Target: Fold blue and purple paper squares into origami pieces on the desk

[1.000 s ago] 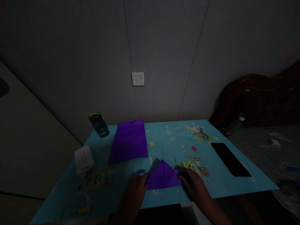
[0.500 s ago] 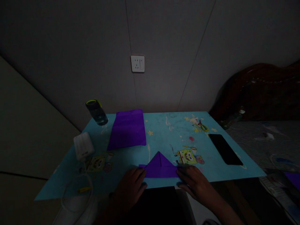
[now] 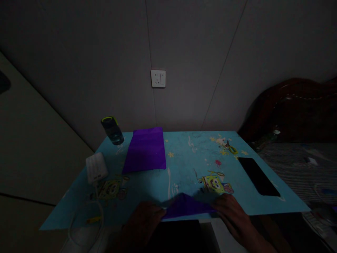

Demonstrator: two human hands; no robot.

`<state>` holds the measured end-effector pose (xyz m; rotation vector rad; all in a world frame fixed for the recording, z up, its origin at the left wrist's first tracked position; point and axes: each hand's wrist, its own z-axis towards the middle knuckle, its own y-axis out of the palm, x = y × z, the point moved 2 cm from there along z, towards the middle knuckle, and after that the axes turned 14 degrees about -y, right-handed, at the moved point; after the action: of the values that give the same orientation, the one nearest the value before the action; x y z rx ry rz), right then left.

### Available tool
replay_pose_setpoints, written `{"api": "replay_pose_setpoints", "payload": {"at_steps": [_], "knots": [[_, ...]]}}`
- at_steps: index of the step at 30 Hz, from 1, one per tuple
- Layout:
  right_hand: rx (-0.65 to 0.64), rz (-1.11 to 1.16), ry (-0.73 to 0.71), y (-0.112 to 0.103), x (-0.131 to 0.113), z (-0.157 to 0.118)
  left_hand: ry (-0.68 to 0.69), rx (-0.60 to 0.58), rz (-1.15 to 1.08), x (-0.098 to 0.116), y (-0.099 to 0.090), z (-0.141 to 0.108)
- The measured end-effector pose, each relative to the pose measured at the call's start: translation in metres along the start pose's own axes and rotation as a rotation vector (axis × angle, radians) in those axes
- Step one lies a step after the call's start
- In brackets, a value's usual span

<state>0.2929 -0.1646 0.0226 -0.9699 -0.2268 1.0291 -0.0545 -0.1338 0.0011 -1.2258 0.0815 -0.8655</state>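
A folded piece of purple paper (image 3: 185, 206) with a pointed top is at the near edge of the blue table (image 3: 181, 147). My left hand (image 3: 147, 219) pinches its left end, and my right hand (image 3: 230, 214) grips its right end with the fingers closed. The fold details are dim and partly hidden by my fingers. Farther back on the left lies a larger sheet of purple paper (image 3: 146, 149), flat with creases across it.
A dark bottle (image 3: 113, 130) stands at the back left. In front of it is a white power bank (image 3: 97, 168) with a cable. On the right lie a black phone (image 3: 258, 176) and yellow-handled scissors (image 3: 232, 150). A wall socket (image 3: 158, 78) is behind.
The folded paper has come nearer the table's front edge and its lower strip no longer shows flat. Both hands have moved with it. The whole view has shifted slightly.
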Motion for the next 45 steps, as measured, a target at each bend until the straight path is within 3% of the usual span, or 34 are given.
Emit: {"api": "replay_pose_setpoints", "payload": {"at_steps": [2,6,8,11,15,19,21,25,32,35,39,45], "knots": [[0.203,0.078,0.143,-0.007,0.010,0.022,-0.060,0.108,-0.148,0.000,-0.014,0.026],[0.499,0.280,0.523,-0.002,0.059,0.082,-0.456,0.239,-0.466,-0.021,-0.030,0.108],[0.609,0.447,0.585,0.010,0.092,0.112,-0.569,0.247,-0.701,-0.040,-0.026,0.147],[0.632,0.726,0.627,0.033,0.134,0.144,-0.617,0.191,-0.900,-0.070,-0.011,0.180],[0.581,0.814,0.652,0.051,0.156,0.149,-0.629,0.115,-0.941,-0.097,0.009,0.178],[0.486,0.956,0.686,0.054,0.157,0.133,-0.603,0.035,-0.900,-0.098,0.011,0.164],[0.452,0.970,0.690,0.051,0.156,0.127,-0.540,0.080,-0.796,-0.095,0.006,0.162],[0.424,0.892,0.693,0.048,0.153,0.127,-0.443,0.217,-0.576,-0.093,-0.001,0.163],[0.465,0.475,0.558,0.042,0.134,0.137,-0.485,0.277,-0.378,-0.093,0.003,0.160],[0.490,0.445,0.544,0.045,0.130,0.139,-0.540,0.236,-0.480,-0.086,0.007,0.162],[0.536,0.533,0.625,0.054,0.130,0.140,-0.698,0.118,-0.811,-0.081,0.017,0.165],[0.627,0.564,0.703,0.064,0.125,0.143,-0.728,0.201,-0.997,-0.082,0.021,0.164]]}}
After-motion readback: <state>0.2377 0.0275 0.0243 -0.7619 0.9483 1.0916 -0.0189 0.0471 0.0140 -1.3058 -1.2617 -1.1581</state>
